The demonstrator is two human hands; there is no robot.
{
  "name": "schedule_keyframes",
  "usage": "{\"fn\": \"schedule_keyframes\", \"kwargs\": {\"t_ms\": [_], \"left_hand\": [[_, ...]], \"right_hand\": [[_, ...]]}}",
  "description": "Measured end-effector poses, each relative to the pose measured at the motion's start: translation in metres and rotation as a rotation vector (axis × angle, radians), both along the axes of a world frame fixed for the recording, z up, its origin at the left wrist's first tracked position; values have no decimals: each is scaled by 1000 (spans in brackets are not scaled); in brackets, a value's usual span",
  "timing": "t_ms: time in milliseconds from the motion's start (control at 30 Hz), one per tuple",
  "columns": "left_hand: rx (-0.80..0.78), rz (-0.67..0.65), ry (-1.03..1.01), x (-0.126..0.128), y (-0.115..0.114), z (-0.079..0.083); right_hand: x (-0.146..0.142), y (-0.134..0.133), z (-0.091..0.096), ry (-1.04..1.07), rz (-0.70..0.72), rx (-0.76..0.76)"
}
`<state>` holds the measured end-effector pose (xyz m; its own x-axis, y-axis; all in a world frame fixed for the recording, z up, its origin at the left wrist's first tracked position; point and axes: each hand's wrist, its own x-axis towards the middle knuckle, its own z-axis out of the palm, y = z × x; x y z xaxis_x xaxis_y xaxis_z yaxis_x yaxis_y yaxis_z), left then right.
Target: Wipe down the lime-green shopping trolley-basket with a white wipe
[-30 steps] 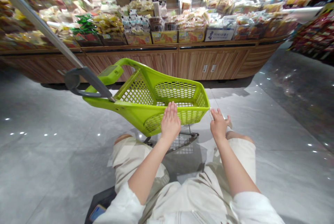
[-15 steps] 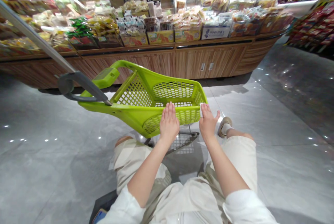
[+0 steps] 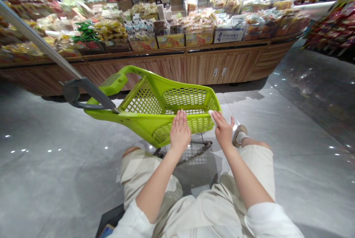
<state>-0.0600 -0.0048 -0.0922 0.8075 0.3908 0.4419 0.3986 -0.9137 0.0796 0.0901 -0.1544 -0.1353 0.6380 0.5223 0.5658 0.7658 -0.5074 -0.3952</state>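
Observation:
A green plastic shopping cart with latticed sides stands in front of me, its basket turned to the right. My left hand lies flat on the near rim, fingers straight and together, holding nothing. At the rim's right corner, my right hand presses a small white tissue against the green plastic, thumb sticking out to the side. Most of the tissue is hidden under the fingers. The cart's grey handle part is at the left.
Behind the cart runs a wooden display counter loaded with packaged snacks. A grey metal pole slants across the upper left. More packets stand at the far right. Below is a grey tiled floor. A dark object is by my left side.
My right hand has tilted leftward, and the white tissue has slid slightly left along the rim, with more of it showing. My left hand stays in place.

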Motion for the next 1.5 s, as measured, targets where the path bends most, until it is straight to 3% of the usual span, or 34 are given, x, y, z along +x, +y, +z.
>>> {"fn": "schedule_keyframes", "kwargs": {"t_ms": [100,200,367,467,567,833,1133,1267,1367,1500], "left_hand": [[-9,-12,-32,1,-1,-1],[-14,-18,-45,3,-1,-3],[-13,-26,-27,4,1,-3],[-9,-29,-17,3,1,-2],[-14,-29,-39,3,0,-3],[-19,-1,-29,5,-3,1],[1,-11,-67,7,-3,-2],[2,-6,-74,8,-4,-3],[2,1,-57,8,-5,-2],[-3,10,-14,7,-4,-1]], "right_hand": [[10,-9,-7,60,-100,39],[-7,10,-2,55,-141,59],[-58,62,24,19,109,-23],[-66,70,32,7,209,-86],[-51,52,28,-24,195,-103],[12,-16,-3,16,-34,-50],[35,-23,8,-32,20,-170],[22,-7,12,1,15,-159],[-5,24,23,35,-10,-133],[-46,72,41,22,159,-117]]}}
